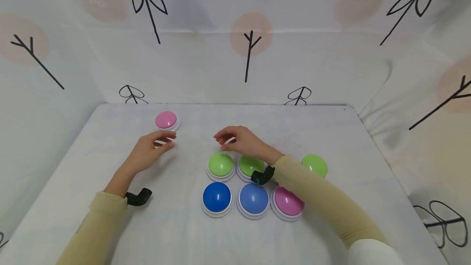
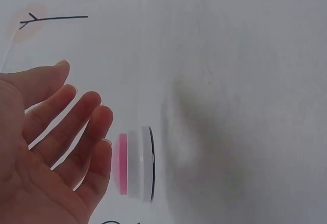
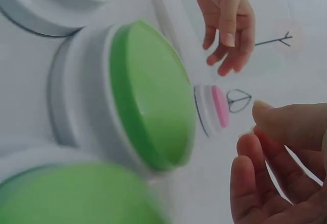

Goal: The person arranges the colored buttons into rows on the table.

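In the head view my left hand (image 1: 147, 152) hovers just in front of a pink push button (image 1: 166, 120) on a white base. The left wrist view shows that hand's fingers (image 2: 66, 132) loosely bent, with a gap between them and the pink button (image 2: 122, 163). My right hand (image 1: 243, 140) hangs above and behind two green buttons (image 1: 220, 164), its fingers relaxed and holding nothing. The right sleeve partly covers the second green button (image 1: 250, 165). The right wrist view shows the right hand (image 3: 281, 168) beside a green button (image 3: 153, 96), not touching it.
A dark blue button (image 1: 217, 196), a lighter blue button (image 1: 254, 198) and a magenta button (image 1: 288, 201) form a front row. Another green button (image 1: 315, 165) sits to the right, partly behind the right sleeve. The white table (image 1: 176, 232) meets patterned cloth walls (image 1: 206, 64).
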`<state>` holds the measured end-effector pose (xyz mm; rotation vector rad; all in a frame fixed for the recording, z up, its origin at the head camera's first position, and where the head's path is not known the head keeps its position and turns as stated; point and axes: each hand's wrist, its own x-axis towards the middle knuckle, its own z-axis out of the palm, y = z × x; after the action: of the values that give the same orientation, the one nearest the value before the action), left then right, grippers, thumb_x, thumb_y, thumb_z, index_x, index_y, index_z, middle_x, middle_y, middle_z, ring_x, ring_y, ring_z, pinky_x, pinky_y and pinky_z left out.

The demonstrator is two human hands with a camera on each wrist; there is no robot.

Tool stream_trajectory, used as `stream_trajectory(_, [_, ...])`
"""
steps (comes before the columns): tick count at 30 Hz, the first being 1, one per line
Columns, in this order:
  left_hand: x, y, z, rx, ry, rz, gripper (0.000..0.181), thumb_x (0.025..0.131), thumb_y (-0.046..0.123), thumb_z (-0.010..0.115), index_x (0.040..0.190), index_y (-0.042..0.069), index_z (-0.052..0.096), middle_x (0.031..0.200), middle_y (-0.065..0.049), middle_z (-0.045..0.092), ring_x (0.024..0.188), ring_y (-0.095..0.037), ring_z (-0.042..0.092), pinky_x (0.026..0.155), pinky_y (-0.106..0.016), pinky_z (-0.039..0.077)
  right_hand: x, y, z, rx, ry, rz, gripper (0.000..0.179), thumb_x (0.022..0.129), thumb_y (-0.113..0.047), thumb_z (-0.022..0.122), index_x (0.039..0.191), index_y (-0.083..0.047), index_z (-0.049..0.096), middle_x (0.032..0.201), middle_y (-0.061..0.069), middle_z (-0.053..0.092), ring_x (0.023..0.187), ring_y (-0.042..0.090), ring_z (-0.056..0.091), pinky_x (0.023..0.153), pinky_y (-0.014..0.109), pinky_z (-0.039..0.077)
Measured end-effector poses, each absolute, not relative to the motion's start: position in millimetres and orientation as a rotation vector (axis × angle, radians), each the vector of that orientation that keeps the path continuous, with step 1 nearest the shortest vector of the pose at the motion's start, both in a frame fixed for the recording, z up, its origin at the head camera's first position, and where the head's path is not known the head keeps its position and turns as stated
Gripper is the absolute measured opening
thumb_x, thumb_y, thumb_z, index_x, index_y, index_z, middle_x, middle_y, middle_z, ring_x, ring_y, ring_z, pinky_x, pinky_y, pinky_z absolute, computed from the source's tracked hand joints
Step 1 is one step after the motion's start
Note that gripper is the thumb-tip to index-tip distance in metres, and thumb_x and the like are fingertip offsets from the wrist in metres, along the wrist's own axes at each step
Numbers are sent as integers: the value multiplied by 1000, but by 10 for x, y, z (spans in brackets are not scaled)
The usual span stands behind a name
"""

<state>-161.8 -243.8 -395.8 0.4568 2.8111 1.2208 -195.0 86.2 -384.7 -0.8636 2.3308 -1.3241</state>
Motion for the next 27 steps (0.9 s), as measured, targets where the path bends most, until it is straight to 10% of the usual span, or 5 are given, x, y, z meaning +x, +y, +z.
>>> stream_trajectory(27, [-2113,-2765,-4174,148,2898,1381,49,96,11,65,143,3,51,149,-20,44,135,-38,41,108,-56,38,-2489,-413,-4123,-472,2232,-1642,34,90,-2,71,124,-7,68,115,3,69,103,12,64,83,21,53])
